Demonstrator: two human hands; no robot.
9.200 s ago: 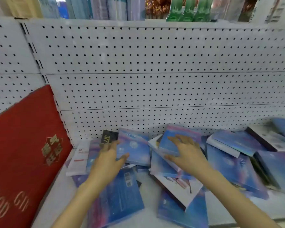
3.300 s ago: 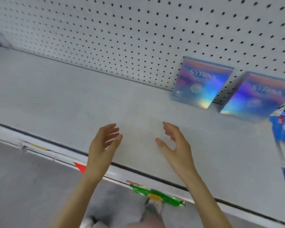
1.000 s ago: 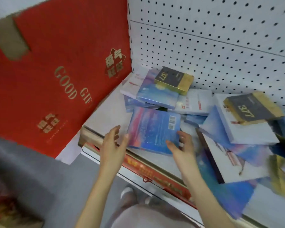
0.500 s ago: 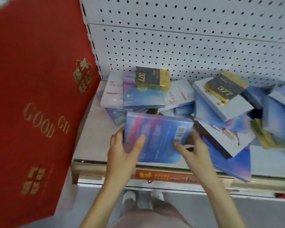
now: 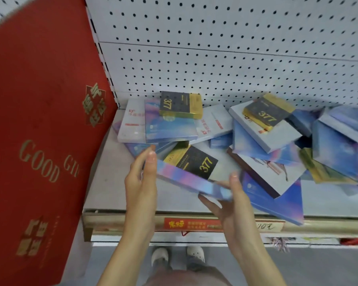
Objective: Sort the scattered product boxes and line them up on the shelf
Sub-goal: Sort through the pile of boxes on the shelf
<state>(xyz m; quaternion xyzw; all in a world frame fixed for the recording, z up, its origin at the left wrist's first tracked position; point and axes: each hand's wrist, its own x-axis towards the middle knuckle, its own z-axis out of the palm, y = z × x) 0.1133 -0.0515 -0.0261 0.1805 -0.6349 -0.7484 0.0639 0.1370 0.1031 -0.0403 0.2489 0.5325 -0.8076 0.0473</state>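
Head view. Inspector: State the position of the box (image 5: pixel 191 183).

Assessor: It is raised off the shelf (image 5: pixel 110 182), near the front edge, over a black 377 box (image 5: pixel 194 162) that lies flat at the near side of the pile (image 5: pixel 277 141). I cannot tell whether the two touch. It shows mainly its near long side and is tilted, the left end higher than the right.

Inspector: Condition of each grip?

Assessor: The left grip (image 5: pixel 142 182) pinches the left end, thumb on the near side and fingers behind. The right grip (image 5: pixel 229 205) holds the right end, thumb on top and fingers underneath. Both are closed on this one box.

Inspector: Long axis?

Assessor: It runs left to right, from one grip to the other, roughly along the shelf front. The box lies between the grips, so neither is nearer. Each has an end.

Inspector: What does the coming move turn on?

Assessor: On that axis, in my judgement. To stand in a row the box must come upright. With a grip at each end, it can be rolled about its length without regripping.

Inspector: Obstructions?

Assessor: A red gift box (image 5: pixel 39 131) stands close on the left of the left grip, and the pile fills the right. No lined-up row is in view, so I cannot state the destination.
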